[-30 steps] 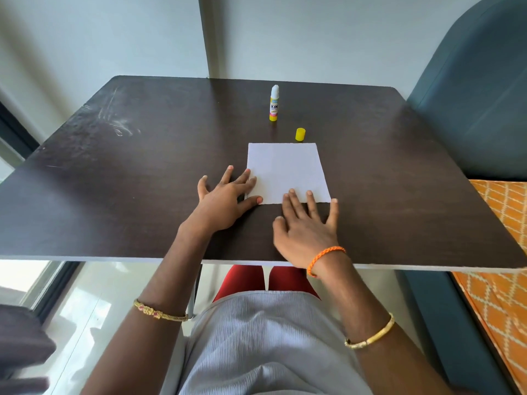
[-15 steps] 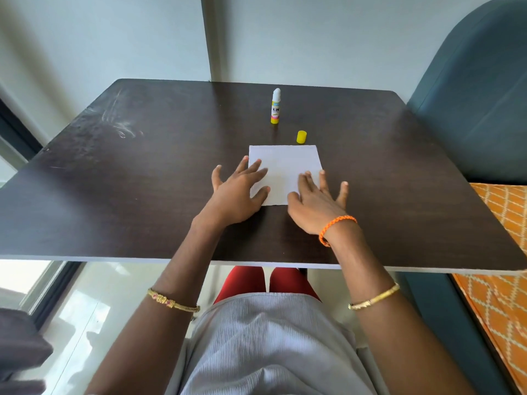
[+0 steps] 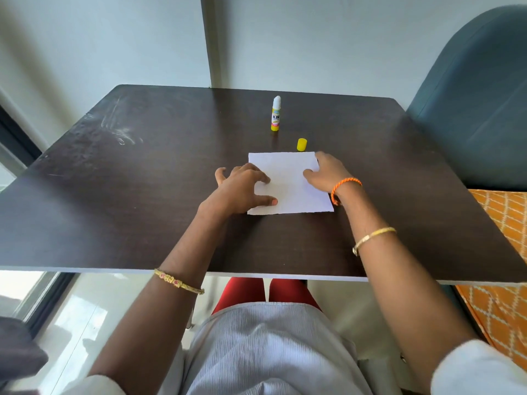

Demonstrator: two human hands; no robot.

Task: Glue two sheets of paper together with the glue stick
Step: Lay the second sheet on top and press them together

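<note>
A white paper (image 3: pixel 288 181) lies flat in the middle of the dark table (image 3: pixel 142 195); I cannot tell whether it is one sheet or two stacked. My left hand (image 3: pixel 242 186) rests on its left edge, fingers spread and pressing down. My right hand (image 3: pixel 325 172) lies on its right edge near the far corner, fingers also flat. Behind the paper the uncapped glue stick (image 3: pixel 276 114) stands upright, white tip up. Its yellow cap (image 3: pixel 301 144) sits apart, just beyond the paper's far edge.
A blue-grey chair back (image 3: pixel 470 104) rises at the table's right side, with an orange patterned cushion (image 3: pixel 504 223) below it. A pale wall stands directly behind the table. A window frame (image 3: pixel 17 138) is at the left.
Both hands have slid forward from the paper's near edge onto its left and right sides. The paper, glue stick and cap have stayed in place.
</note>
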